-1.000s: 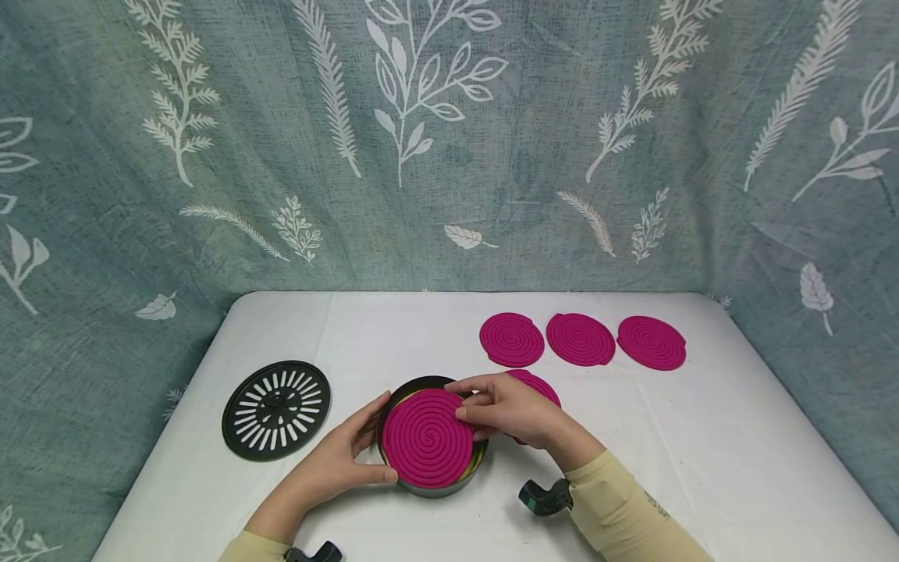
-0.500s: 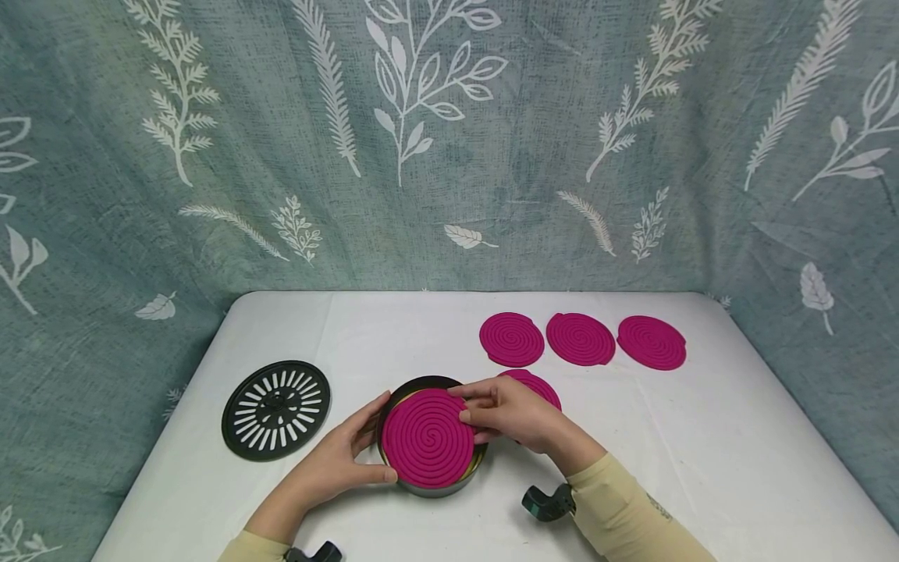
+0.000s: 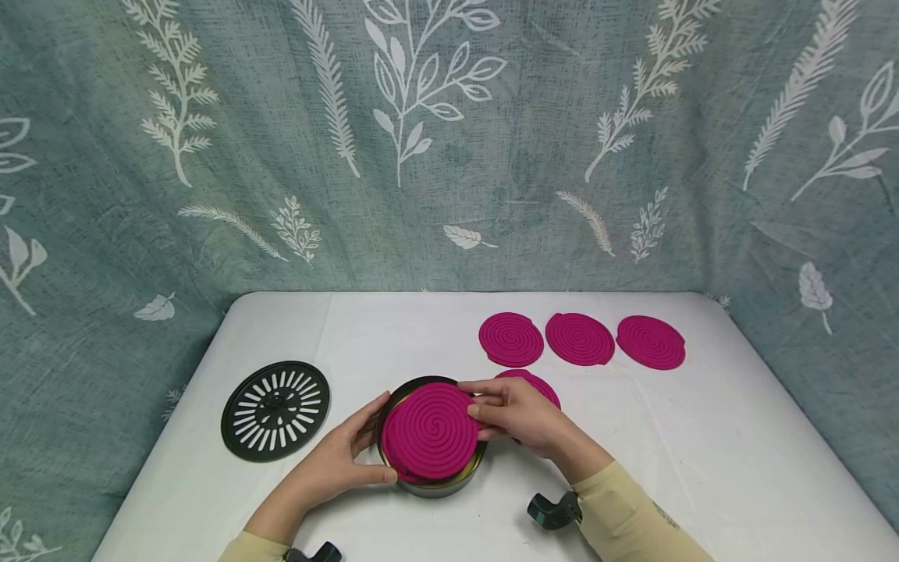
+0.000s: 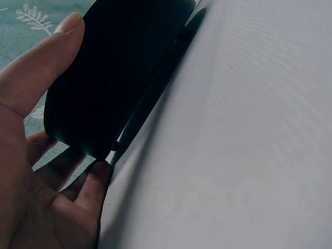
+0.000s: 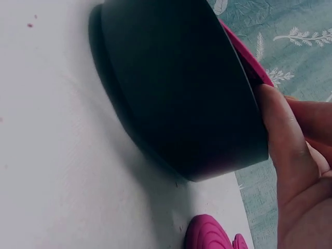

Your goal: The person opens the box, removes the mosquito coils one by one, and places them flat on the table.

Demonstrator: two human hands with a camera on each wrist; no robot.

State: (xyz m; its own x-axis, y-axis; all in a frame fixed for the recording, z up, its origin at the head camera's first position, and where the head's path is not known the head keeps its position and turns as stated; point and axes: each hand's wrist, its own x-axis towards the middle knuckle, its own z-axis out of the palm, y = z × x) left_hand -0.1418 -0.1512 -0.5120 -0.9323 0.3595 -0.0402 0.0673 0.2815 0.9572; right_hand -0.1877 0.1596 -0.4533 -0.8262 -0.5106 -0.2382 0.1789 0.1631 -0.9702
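A dark round tin [image 3: 430, 492] with a yellowish inside stands on the table in the head view. My left hand [image 3: 337, 460] holds its left side, thumb at the near wall and fingers round the far side. At the tin's mouth, my right hand [image 3: 520, 414] pinches the right edge of a magenta mosquito coil [image 3: 434, 429], which is slightly tilted. Another magenta layer [image 3: 393, 460] shows beneath its lower left edge. In the right wrist view, the pinched coil [image 5: 246, 52] stands just above the tin's rim. The left wrist view shows the left thumb [image 4: 46, 62] against the tin's dark wall [image 4: 109, 78].
A black slotted round lid [image 3: 276, 410] lies on the white table [image 3: 393, 328] at the left. Three magenta coils, one of them the middle coil [image 3: 580, 339], lie in a row at the back right. Another coil [image 3: 537, 384] is partly hidden behind the right hand.
My right hand has moved slightly right, and the pinched coil has shifted up and right, its edge lifting off the layer beneath. The left hand and tin stay in place.
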